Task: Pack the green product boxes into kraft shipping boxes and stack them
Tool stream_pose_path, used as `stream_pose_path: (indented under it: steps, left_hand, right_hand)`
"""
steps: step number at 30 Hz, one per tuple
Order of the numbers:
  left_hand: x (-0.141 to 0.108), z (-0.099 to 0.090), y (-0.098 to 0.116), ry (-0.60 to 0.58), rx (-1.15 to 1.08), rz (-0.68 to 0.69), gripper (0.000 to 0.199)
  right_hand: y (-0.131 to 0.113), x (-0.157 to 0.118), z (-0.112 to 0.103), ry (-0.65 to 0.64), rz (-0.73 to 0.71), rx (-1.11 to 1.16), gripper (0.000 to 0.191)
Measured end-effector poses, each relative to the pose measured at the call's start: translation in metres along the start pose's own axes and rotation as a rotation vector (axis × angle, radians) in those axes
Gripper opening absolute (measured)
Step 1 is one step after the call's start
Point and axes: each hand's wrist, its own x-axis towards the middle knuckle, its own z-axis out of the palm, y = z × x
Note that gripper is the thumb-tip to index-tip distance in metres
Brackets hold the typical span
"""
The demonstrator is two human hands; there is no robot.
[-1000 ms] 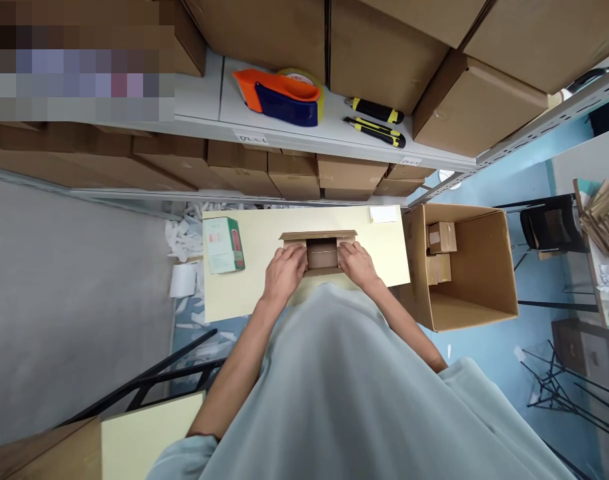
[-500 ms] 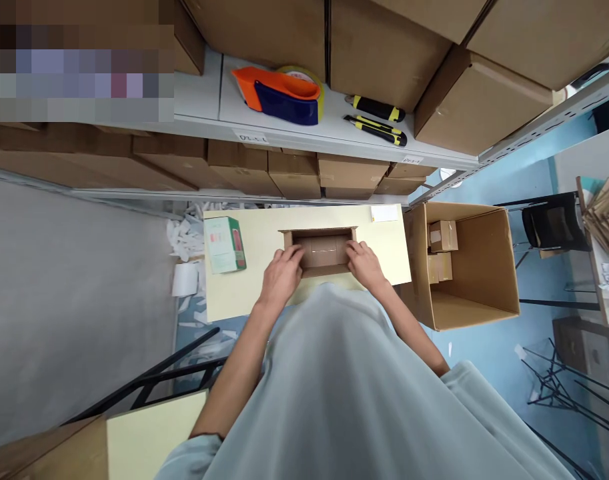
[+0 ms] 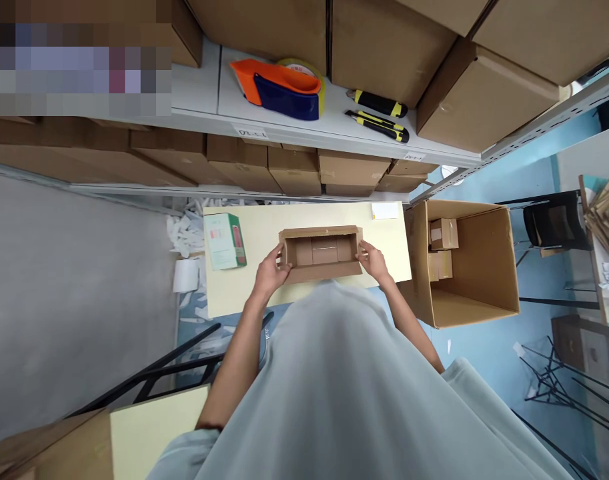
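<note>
In the head view a small open cardboard box [image 3: 324, 272] is at the near edge of the pale yellow table [image 3: 259, 293], its inside facing up and a flap folded out towards me. My left hand [image 3: 271, 272] grips its left end, thumb over the near corner and fingers on the outer side. At the opposite end my right hand [image 3: 373, 260] holds the right side between thumb and fingers. No contents show inside the box. A green and white carton [image 3: 223, 241] stands on the table to the left, and a small white box [image 3: 385, 211] lies at the back right.
A large open carton [image 3: 477, 310] with small boxes [image 3: 443, 235] inside stands right of the table. Above the table, a shelf [image 3: 199, 100] carries an orange and blue tape dispenser [image 3: 287, 97], two cutters [image 3: 380, 104] and big cartons. A white roll [image 3: 186, 276] is at left.
Both hands have moved outward from inside the box to its two ends. Its near flap now lies folded outward, and the box's rim shows more fully.
</note>
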Motion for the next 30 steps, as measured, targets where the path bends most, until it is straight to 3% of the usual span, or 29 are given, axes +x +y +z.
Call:
stream_pose_path:
  steps: [3, 8, 12, 15, 18, 24, 30]
  left_hand:
    - [0.006, 0.002, -0.004, -0.044, -0.147, -0.024, 0.086]
    - [0.006, 0.000, -0.004, -0.041, -0.195, -0.020, 0.082]
    - [-0.003, -0.001, -0.005, 0.113, -0.065, -0.046, 0.076]
    - [-0.015, 0.000, -0.004, 0.259, 0.103, -0.045, 0.081]
    - [-0.029, 0.006, 0.003, 0.278, 0.182, -0.098, 0.087]
    - [-0.076, 0.025, 0.008, 0.266, 0.131, -0.226, 0.083]
    - [-0.151, 0.032, -0.028, 0.400, -0.133, -0.226, 0.081]
  right_hand:
    - [0.002, 0.009, -0.001, -0.052, 0.039, 0.067, 0.051]
    - [0.002, 0.012, -0.008, -0.074, 0.020, 0.061, 0.049]
    - [0.006, -0.002, -0.008, 0.002, -0.043, -0.015, 0.050]
    - [0.012, -0.011, -0.004, 0.088, -0.033, -0.061, 0.067]
    - [0.018, -0.011, 0.000, 0.057, 0.013, -0.052, 0.077]
    - [0.031, -0.001, -0.006, -0.074, -0.018, -0.040, 0.078]
    - [0.014, -0.012, 0.001, -0.184, -0.181, 0.043, 0.071]
